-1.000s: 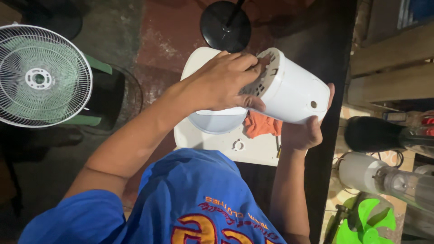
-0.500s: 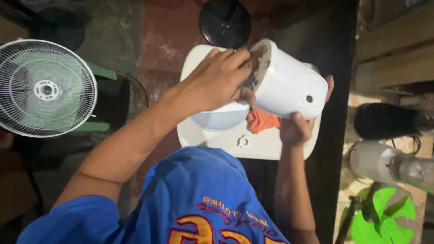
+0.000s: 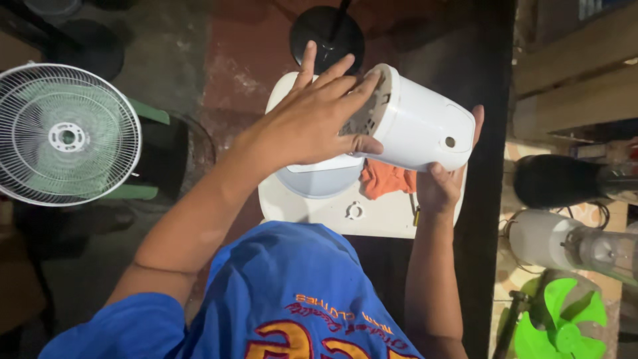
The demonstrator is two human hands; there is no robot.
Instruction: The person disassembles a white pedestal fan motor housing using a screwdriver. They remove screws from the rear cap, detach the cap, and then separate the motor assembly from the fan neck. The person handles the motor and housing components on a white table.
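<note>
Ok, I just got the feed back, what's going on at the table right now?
A person in a blue shirt holds a white plastic housing tilted on its side above a white table. The right hand grips it from below, while the left hand lies spread over its vented open end. An orange cloth and a small white ring lie on the table beneath. A caged fan stands off to the left.

Housing [image 3: 419, 126] held over stool [image 3: 372, 216], between left hand [image 3: 312, 116] at its open end and right hand [image 3: 442, 186] beneath. Cloth [image 3: 385, 179] and ring [image 3: 354, 211] on stool. Fan [image 3: 63, 133] far left; blade [image 3: 561, 319] lower right.
</note>
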